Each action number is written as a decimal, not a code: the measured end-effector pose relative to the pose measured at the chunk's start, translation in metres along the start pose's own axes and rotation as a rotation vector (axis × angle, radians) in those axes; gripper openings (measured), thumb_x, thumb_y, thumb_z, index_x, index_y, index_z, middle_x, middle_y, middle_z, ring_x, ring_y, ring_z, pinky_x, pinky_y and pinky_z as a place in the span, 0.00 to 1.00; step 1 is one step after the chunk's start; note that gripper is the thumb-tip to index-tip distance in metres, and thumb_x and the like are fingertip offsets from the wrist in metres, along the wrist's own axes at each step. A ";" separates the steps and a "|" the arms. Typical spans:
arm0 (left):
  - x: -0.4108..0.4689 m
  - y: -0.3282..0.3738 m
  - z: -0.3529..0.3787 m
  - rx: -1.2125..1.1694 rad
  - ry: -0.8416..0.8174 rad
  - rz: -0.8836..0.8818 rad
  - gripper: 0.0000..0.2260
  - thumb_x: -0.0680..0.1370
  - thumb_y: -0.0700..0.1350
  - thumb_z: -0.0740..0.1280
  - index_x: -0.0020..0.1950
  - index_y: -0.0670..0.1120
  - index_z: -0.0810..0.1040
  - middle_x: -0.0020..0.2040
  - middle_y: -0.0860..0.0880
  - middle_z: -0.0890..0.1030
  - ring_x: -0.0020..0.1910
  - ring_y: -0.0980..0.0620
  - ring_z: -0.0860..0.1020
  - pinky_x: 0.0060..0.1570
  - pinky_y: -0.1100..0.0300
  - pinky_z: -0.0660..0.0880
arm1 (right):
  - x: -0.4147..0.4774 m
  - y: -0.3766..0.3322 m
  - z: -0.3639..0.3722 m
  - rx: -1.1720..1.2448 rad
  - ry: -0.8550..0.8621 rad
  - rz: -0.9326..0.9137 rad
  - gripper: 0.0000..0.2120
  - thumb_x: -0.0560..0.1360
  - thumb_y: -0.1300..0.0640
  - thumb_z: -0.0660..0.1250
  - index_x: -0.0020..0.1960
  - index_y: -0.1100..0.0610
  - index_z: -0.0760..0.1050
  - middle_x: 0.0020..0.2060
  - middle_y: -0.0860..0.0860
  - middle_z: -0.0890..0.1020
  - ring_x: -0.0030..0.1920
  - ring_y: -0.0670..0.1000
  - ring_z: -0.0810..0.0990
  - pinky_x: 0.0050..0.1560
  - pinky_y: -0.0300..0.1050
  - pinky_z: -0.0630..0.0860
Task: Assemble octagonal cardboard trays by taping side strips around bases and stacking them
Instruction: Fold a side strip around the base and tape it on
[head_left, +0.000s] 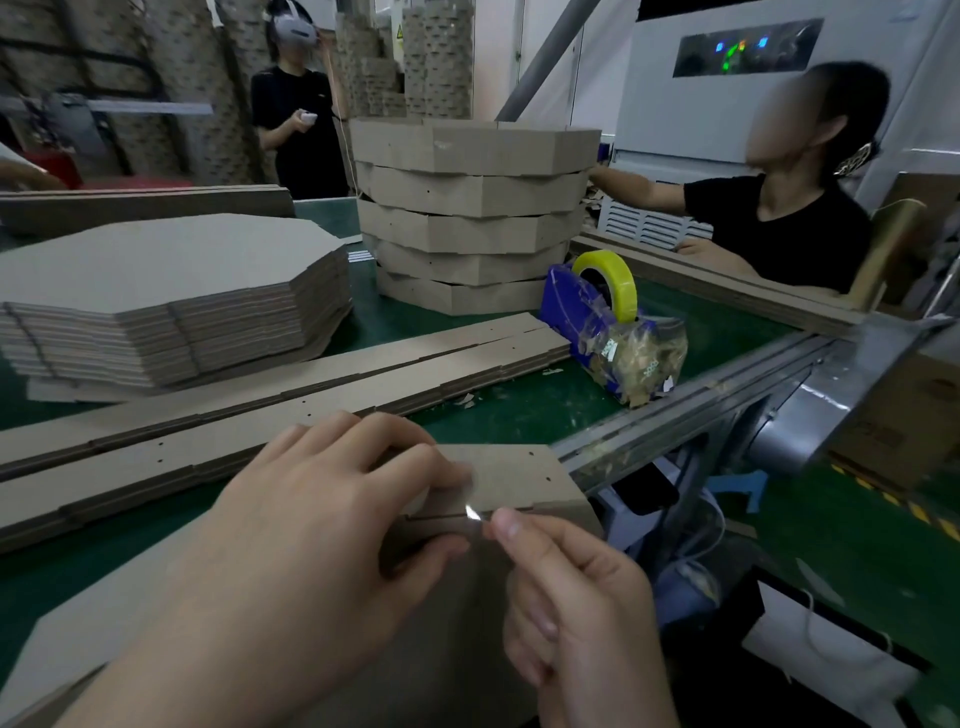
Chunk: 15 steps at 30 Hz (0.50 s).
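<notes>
Side strip (519, 478) gripped by left hand (322, 509); right hand (576, 608) pinches tape (474, 513).

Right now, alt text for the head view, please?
The left hand grips a cardboard side strip while the right hand pinches clear tape at its seam. Behind lie flat octagonal bases, stacked trays and a blue tape dispenser.

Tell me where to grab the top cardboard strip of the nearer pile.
Probably the near long edge of the long flat brown cardboard side strip, coming from the near side, thumb on top, fingers under. It lies flat atop others, so only edges offer purchase, and the blue tape dispenser crowds its right end.
</notes>
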<state>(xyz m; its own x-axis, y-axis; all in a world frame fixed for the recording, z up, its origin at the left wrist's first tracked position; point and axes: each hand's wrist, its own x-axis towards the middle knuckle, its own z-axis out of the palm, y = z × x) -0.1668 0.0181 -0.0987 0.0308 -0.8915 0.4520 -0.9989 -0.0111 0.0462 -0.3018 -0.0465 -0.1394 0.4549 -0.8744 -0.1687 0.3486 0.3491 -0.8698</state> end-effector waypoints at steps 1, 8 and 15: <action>-0.001 0.000 0.000 -0.004 0.000 -0.003 0.15 0.69 0.61 0.61 0.49 0.57 0.80 0.49 0.58 0.79 0.45 0.51 0.79 0.40 0.51 0.78 | 0.000 0.001 0.001 0.016 0.020 0.010 0.16 0.50 0.50 0.74 0.30 0.62 0.81 0.15 0.50 0.59 0.15 0.46 0.54 0.20 0.31 0.52; -0.001 0.000 -0.001 0.004 0.001 0.011 0.15 0.69 0.61 0.61 0.49 0.57 0.79 0.49 0.57 0.79 0.45 0.50 0.79 0.41 0.51 0.77 | 0.002 0.003 0.001 -0.005 0.043 0.091 0.16 0.48 0.47 0.74 0.26 0.60 0.80 0.16 0.51 0.59 0.15 0.46 0.54 0.22 0.31 0.52; -0.003 -0.005 -0.002 0.014 -0.026 0.058 0.16 0.72 0.60 0.60 0.58 0.64 0.77 0.51 0.56 0.78 0.47 0.50 0.78 0.40 0.52 0.77 | 0.005 0.002 -0.009 -0.089 -0.079 0.165 0.17 0.51 0.45 0.74 0.29 0.59 0.82 0.17 0.50 0.60 0.16 0.46 0.55 0.20 0.32 0.55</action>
<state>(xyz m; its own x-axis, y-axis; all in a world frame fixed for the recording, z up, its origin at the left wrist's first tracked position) -0.1621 0.0220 -0.0985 -0.0277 -0.9023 0.4302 -0.9994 0.0345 0.0080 -0.3068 -0.0530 -0.1460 0.5640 -0.7775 -0.2783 0.1915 0.4509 -0.8718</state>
